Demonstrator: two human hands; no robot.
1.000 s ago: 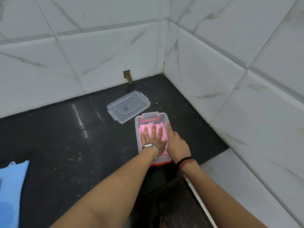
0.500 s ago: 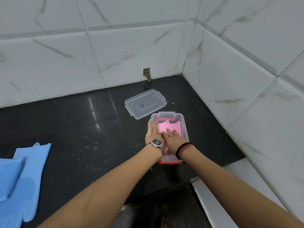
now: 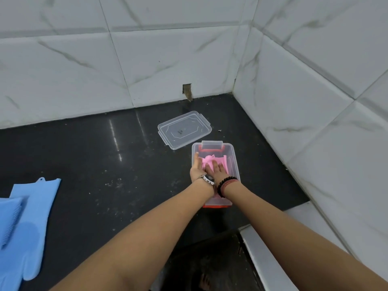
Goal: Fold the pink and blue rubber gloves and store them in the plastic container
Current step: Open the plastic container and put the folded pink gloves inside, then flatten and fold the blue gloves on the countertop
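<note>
From my remote seat I look down on a dark, glossy bench (image 3: 88,164) set into a corner of white marble-look wall tiles (image 3: 147,59). A clear plastic container (image 3: 235,164) with a red base edge and a red strip under its far latch stands near the right wall, its long side running away from me. Inside lies the folded pink glove (image 3: 216,161), filling much of the floor of the box. My left hand (image 3: 197,170) rests at the container's left wall, fingers extended and loosely together, the palm turned toward the glove; a metal wristwatch (image 3: 207,179) sits on that wrist. My right hand (image 3: 216,170) lies flat on the pink glove with its fingers spread, pressing down rather than pinching anything; dark bead and red thread bracelets (image 3: 226,183) circle that wrist. The two hands touch each other at the near end of the glove. Both forearms reach in from the bottom of the view.

The container's clear lid (image 3: 184,129) lies flat on the bench just beyond the box and slightly left, apart from it, near the back wall. A small dark notch (image 3: 187,92) is cut into the base of the back wall tiles behind the lid.

Well apart at the far left edge, the blue gloves (image 3: 25,223) lie flat on the bench, one overlapping the other, bristled palm showing, partly cut off by the frame
</note>
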